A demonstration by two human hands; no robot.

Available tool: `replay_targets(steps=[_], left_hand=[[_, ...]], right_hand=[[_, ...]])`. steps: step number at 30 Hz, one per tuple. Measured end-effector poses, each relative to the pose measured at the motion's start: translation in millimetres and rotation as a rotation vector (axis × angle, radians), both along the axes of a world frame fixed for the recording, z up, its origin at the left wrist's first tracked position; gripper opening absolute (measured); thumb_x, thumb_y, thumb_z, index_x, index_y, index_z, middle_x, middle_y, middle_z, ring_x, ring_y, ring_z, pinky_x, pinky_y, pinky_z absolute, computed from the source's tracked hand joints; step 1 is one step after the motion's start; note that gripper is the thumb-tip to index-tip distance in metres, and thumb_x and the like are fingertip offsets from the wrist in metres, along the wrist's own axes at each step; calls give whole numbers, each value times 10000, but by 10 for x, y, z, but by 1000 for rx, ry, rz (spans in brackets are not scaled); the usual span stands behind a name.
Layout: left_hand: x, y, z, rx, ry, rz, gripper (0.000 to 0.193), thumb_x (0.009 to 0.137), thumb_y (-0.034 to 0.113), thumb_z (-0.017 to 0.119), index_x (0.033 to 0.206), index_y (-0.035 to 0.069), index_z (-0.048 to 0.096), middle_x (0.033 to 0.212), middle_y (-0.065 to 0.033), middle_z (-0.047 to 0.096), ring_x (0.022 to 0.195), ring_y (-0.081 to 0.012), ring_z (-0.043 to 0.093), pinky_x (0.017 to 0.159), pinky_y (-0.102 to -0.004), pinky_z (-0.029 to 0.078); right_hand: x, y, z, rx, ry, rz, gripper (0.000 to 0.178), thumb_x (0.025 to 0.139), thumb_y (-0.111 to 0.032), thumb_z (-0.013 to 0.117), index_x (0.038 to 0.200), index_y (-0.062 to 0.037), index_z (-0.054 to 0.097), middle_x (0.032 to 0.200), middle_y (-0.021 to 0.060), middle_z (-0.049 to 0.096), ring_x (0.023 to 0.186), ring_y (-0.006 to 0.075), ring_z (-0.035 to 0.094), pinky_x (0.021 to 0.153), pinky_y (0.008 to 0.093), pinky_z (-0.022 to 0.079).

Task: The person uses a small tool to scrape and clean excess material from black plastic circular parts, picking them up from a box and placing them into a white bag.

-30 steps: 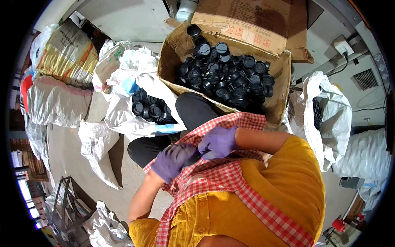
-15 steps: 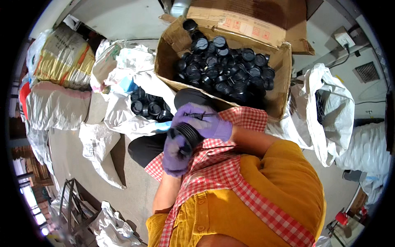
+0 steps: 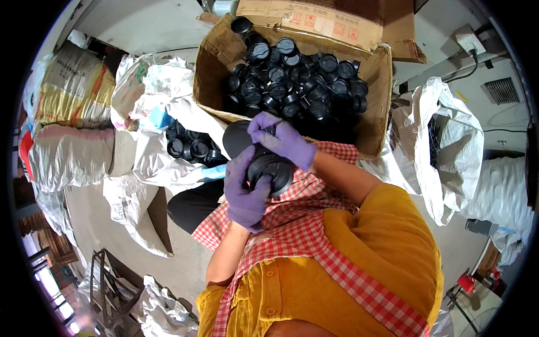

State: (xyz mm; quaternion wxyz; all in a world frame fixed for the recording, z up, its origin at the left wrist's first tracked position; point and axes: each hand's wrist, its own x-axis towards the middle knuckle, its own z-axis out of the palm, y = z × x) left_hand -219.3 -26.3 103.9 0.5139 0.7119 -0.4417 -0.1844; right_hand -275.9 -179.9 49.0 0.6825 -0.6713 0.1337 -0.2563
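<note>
I see my left hand (image 3: pixel 246 191) grip closed around a round black lid (image 3: pixel 272 174); my right hand (image 3: pixel 282 140) pinches its top edge above the cardboard box (image 3: pixel 216 56).

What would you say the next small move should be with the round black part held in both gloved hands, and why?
Probably a small turn of the round black part for a look at its face. The left hand cups it from below while the right hand holds a thin tool at its top edge, above the checked cloth on the lap.
</note>
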Motion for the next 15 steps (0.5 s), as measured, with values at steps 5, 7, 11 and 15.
replay_targets(steps=[5,7,11,15], left_hand=[[-96,-10,450,191,-589,-79,581,597,-8,636,1162,109,571,962,-169,564,887,-331,555,718,-357,446],[-112,59,594,3,-710,-113,664,505,85,635,1166,117,580,815,-115,501,755,-287,512,651,-351,410],[664,65,423,27,-589,284,647,571,98,687,1203,89,550,1013,-148,562,936,-316,532,824,-377,421],[1442,321,-475,482,-633,518,782,645,139,744,1340,99,388,1406,-210,288,1282,-357,318,1039,-402,296]], right_hand=[[172,-245,-557,209,85,-500,77,836,-87,567,905,-52,571,786,36,560,751,141,532,701,300,450],[96,-631,-943,121,164,-725,69,840,-109,569,859,-44,581,755,28,571,707,121,529,663,278,441],[-401,-1048,-802,-101,717,-469,225,794,-249,632,823,-29,593,748,79,613,694,167,559,676,299,439],[-816,-1426,-1549,-341,975,-434,401,771,-415,596,943,-55,638,956,172,634,866,286,614,779,383,461]])
